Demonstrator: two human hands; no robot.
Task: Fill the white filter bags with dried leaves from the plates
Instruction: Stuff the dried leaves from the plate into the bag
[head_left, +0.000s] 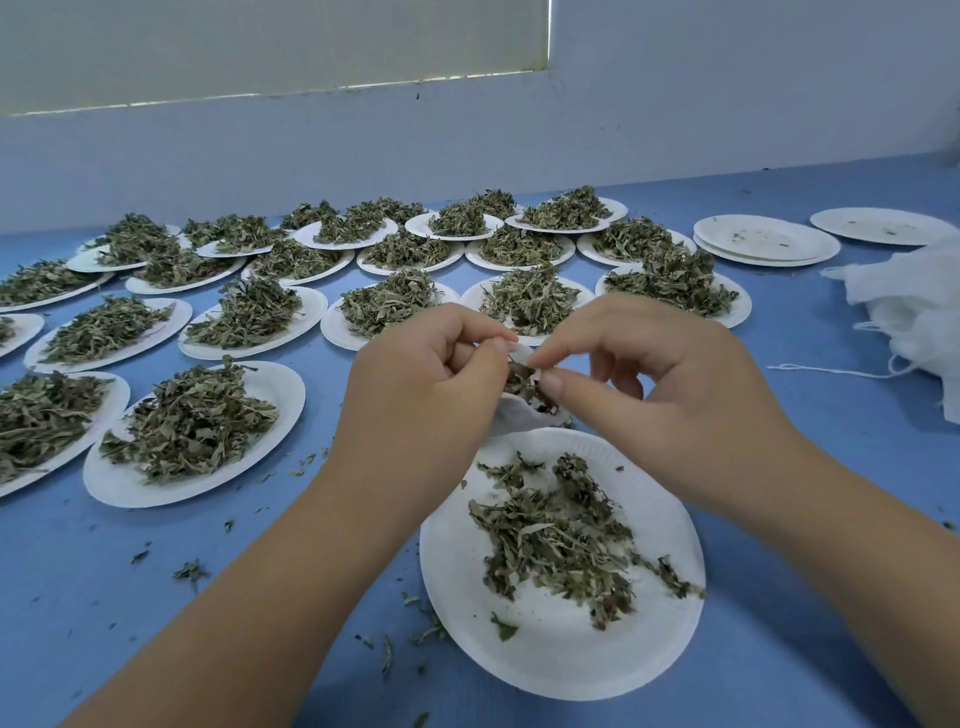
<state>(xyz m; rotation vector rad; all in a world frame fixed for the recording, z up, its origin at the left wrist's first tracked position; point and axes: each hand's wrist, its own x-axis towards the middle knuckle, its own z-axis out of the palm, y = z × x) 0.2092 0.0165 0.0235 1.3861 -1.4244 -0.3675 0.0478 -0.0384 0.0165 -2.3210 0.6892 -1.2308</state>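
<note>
Nearest, just below both grips, a white paper plate (545, 660) lies on the blue bench (78, 597) with a thin scatter of dried leaves (556, 540) across it. Above its far rim the left grip (426, 384) is clenched on a white filter bag (511, 415), fingers curled at its rim and holding the mouth up. The right grip (670, 384) meets it from the other side, thumb and forefinger pinching a tuft of leaves (522, 382) at the bag's mouth, the other fingers loosely bent. Leaf crumbs (189, 571) dot the bench left of the left grip. Beyond and left of both grips, rows of heaped plates (270, 384) overlap. Far right of the right grip lies a pile of spare bags (914, 312); beyond it sit a stack of empty plates (763, 241) and 1 single empty plate (883, 226)
</note>
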